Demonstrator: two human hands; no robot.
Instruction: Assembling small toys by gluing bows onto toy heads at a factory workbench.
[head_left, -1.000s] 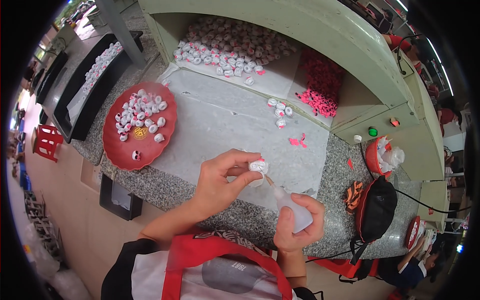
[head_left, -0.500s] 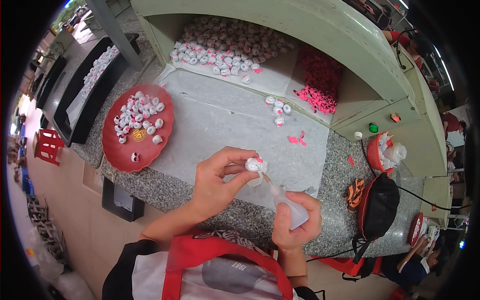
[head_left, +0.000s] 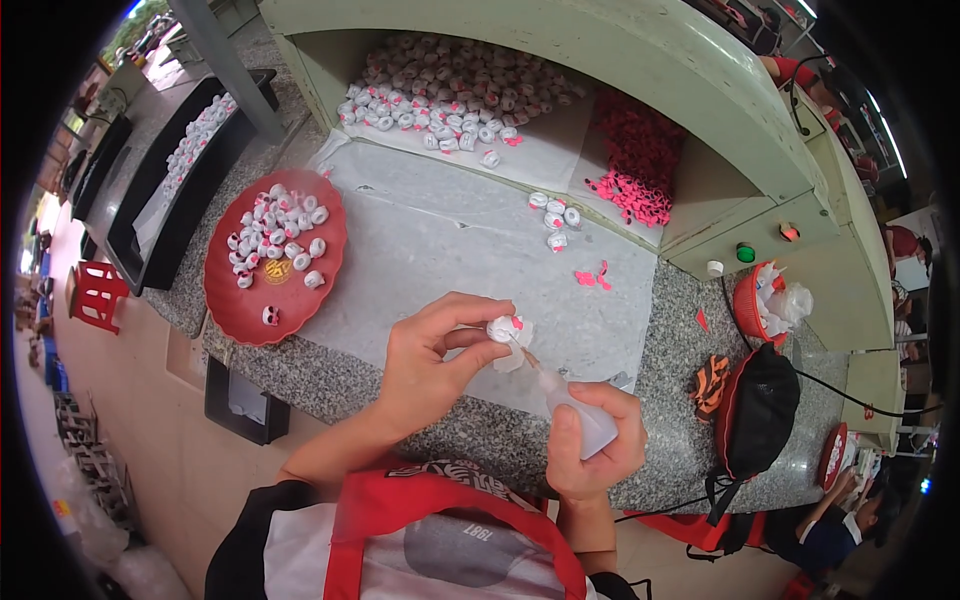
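Between the thumb and fingers of my left hand (head_left: pixel 432 352) is a small white rounded toy piece (head_left: pixel 502 329) with a pink spot. My right hand (head_left: pixel 612 455) is wrapped round a translucent squeeze bottle (head_left: pixel 596 428), tilted up to the left. Its thin needle tip reaches the white piece; whether it touches cannot be told. Beyond my hands, several similar white pieces (head_left: pixel 555 217) and loose pink bits (head_left: pixel 594 277) lie on a white sheet (head_left: pixel 430 235).
A red scalloped plate (head_left: pixel 225 300) of white pieces stands at left, beside a long black tray (head_left: pixel 150 262). The green cabinet (head_left: pixel 740 150) shelters heaps of white pieces (head_left: pixel 460 75) and pink parts (head_left: pixel 640 165). At right are a red basket (head_left: pixel 748 305) and a black bag (head_left: pixel 762 410).
Both hands stay nearly in place, with the white piece and squeeze bottle still held. The view has shifted very slightly.
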